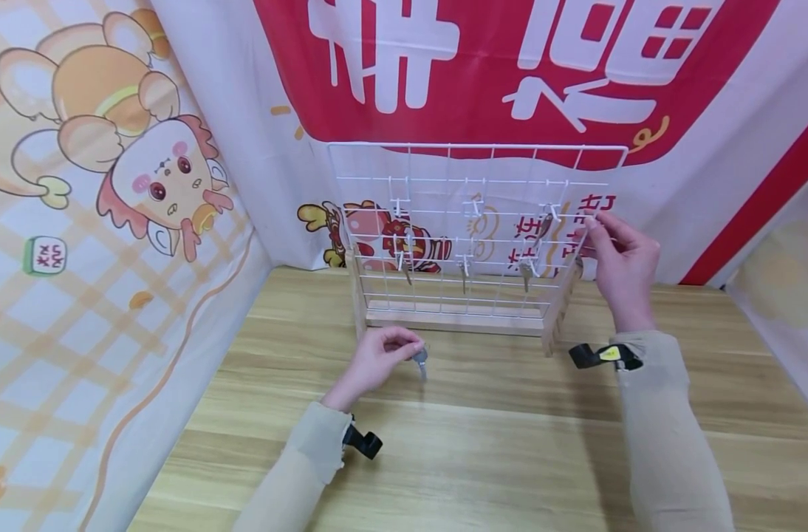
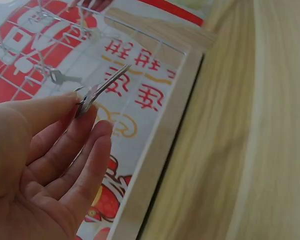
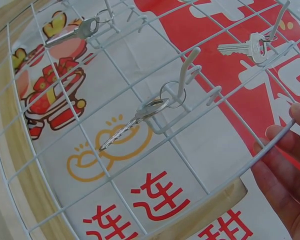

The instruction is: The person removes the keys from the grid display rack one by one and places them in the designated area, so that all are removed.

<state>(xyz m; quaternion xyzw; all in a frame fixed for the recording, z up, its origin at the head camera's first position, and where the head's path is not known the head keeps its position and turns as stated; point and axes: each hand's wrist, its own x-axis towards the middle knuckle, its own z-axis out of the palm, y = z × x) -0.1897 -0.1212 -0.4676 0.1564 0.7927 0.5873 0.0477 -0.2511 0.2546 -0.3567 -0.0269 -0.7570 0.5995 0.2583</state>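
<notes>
Your left hand [image 1: 382, 356] pinches a silver metal key [image 1: 421, 357], your right hand [image 1: 625, 258] grips the white wire grid [image 1: 477, 145] at its right edge: apparently a hanging step, calling for a lift next.

1. The left hand [image 2: 45, 165] pinched a metal key [image 2: 110, 80] between thumb and fingertip; the blade pointed away from the hand; the other fingers curved loosely beneath.
2. Farther off, a second key [image 2: 65, 77] hung on a white wire grid [image 2: 145, 35]; the right hand [image 2: 97, 4] showed only partly, by the grid's right end.
3. A pale wooden rail [image 2: 157, 150] ran along the grid; a wood-grained table [image 2: 245, 125] stretched out on its near side; on the far side was a white cloth [image 2: 127, 150] with red writing.
</notes>
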